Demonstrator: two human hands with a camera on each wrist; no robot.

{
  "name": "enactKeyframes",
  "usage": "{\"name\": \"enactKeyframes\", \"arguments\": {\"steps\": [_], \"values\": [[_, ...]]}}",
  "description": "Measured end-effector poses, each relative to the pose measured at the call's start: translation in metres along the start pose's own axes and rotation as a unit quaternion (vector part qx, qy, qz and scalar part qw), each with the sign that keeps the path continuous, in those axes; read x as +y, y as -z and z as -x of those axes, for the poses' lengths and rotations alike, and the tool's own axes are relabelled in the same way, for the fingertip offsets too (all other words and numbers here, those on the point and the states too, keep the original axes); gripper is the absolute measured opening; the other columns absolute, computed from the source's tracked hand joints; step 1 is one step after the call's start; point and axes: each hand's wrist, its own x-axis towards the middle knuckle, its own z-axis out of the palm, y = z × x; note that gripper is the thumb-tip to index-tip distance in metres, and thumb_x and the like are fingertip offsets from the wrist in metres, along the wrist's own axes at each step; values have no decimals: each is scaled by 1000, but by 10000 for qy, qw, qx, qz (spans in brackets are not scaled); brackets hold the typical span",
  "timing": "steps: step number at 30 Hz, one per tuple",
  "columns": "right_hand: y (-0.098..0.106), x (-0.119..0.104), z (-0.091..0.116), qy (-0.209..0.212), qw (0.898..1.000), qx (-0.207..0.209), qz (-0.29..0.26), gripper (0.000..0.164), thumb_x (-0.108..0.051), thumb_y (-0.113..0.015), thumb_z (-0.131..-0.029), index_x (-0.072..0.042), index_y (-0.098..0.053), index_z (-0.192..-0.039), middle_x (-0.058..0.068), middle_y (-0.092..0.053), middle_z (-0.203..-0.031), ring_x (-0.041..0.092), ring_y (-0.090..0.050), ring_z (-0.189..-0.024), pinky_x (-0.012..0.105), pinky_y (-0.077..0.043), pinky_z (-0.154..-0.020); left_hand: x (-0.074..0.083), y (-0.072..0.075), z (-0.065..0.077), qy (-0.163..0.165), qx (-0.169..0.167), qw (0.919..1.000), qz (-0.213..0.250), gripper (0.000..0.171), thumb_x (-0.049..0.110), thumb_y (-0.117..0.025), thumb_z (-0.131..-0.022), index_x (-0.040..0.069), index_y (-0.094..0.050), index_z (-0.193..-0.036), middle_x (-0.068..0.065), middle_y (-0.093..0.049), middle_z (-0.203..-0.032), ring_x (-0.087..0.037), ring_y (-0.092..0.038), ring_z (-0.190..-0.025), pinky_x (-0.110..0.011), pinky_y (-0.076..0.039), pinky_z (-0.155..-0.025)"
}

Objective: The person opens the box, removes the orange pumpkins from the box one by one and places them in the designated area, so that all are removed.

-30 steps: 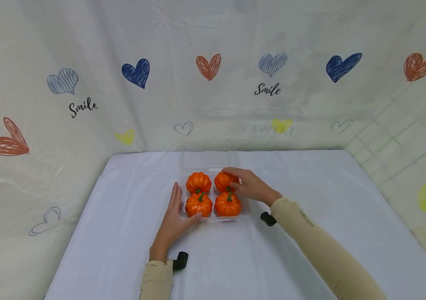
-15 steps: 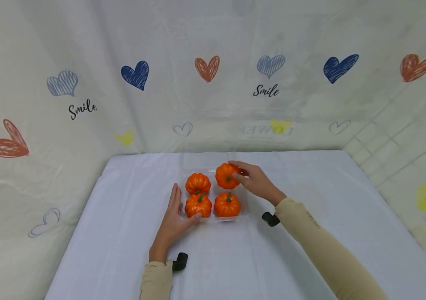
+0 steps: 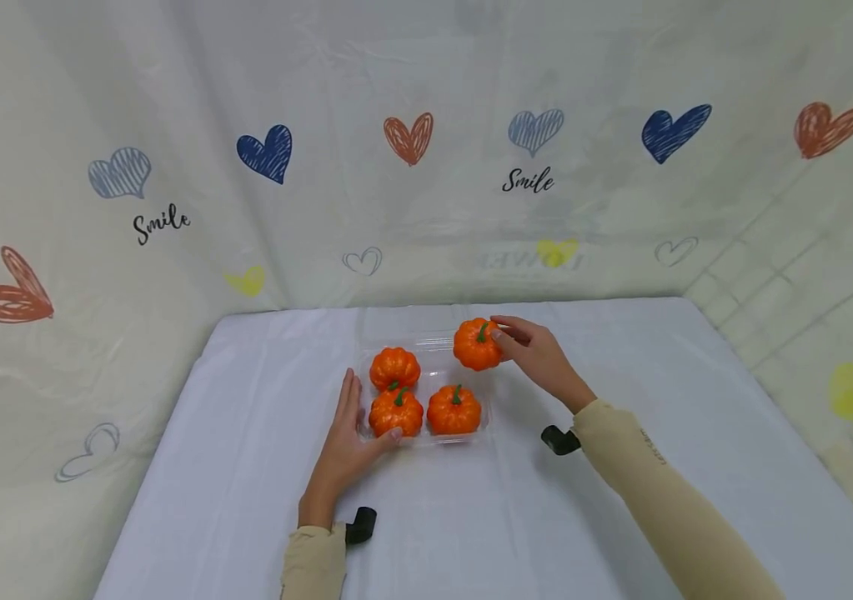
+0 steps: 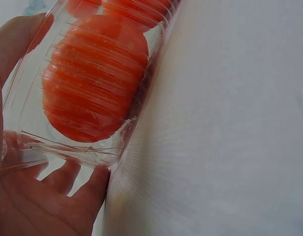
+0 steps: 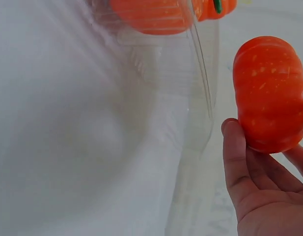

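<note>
A small orange toy pumpkin (image 3: 474, 346) with a green stem is gripped between the thumb and fingers of my right hand (image 3: 540, 357), raised above the back right of a clear plastic box (image 3: 441, 441). The right wrist view shows this pumpkin (image 5: 269, 93) apart from the box wall. Inside the box sit three more: a back left pumpkin (image 3: 394, 368), a front left pumpkin (image 3: 396, 412) and a front right pumpkin (image 3: 454, 410). My left hand (image 3: 343, 454) rests against the box's left front corner, fingers straight along the left side, thumb at the front edge.
The box's transparent lid (image 3: 407, 321) lies folded open toward the back of the white-covered table (image 3: 208, 467). Behind the table hangs a pale curtain (image 3: 464, 50) printed with hearts. A black wrist device (image 3: 561, 440) sticks out from the right sleeve.
My right hand has lifted the back right pumpkin out of its place in the box and carried it up and to the right. The left hand stays put.
</note>
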Motion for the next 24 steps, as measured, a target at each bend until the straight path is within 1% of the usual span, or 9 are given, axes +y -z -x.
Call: {"name": "enactKeyframes", "arguments": {"steps": [3,8,9,12,15,17,19,24], "values": [[6,5,2,-159,9998,99,-44,54,-35,-58,-113,-3,-54,-156,23,-66,-140,33,-73,-104,50,-59,-100,0,-1,0,-17,-1,10000,59,122,54,-84,-89,11,-7,-173,4,1,-180,-27,-21,-162,-47,-31,-122],[13,14,5,-345,9990,265,-136,52,-32,-56,-113,-1,-54,-155,25,-68,-134,32,-74,-100,39,-63,-92,1,-1,0,-48,28,10000,46,122,53,-85,-89,10,-8,-173,3,1,-180,-28,-22,-162,-47,-32,-122],[15,16,5,-369,9987,296,-174,52,-32,-56,-113,-1,-54,-155,26,-68,-133,32,-75,-98,38,-63,-91,1,0,1,-52,38,10000,30,122,53,-84,-89,10,-8,-173,3,0,-180,-28,-22,-162,-47,-32,-122],[20,22,8,-469,9980,365,-235,54,-33,-56,-113,0,-53,-155,28,-67,-133,35,-76,-95,40,-63,-91,1,-1,2,-71,44,10000,-16,121,53,-84,-89,10,-8,-173,1,0,-180,-28,-23,-161,-47,-32,-122],[24,28,11,-562,9972,394,-298,55,-33,-55,-113,2,-51,-156,31,-65,-135,38,-75,-96,46,-62,-93,2,-1,2,-62,38,10000,-44,121,53,-84,-89,12,-8,-173,1,0,-180,-26,-21,-162,-47,-32,-122],[26,32,13,-639,9966,417,-296,56,-34,-55,-114,2,-50,-156,31,-63,-137,38,-75,-99,48,-61,-94,2,-1,2,-54,28,9999,-88,121,54,-84,-89,12,-7,-173,2,1,-180,-25,-21,-162,-46,-33,-122],[28,37,14,-727,9961,422,-267,57,-35,-55,-114,2,-49,-156,31,-62,-139,36,-74,-101,48,-61,-94,2,0,2,-55,24,9999,-126,121,54,-83,-89,12,-7,-173,3,1,-180,-25,-20,-162,-46,-33,-122],[32,47,17,-893,9949,430,-205,57,-36,-55,-114,2,-49,-156,31,-62,-139,34,-74,-102,43,-62,-92,3,0,1,-62,37,9999,-149,122,55,-84,-89,11,-7,-173,4,1,-180,-25,-20,-162,-46,-33,-121]]}}
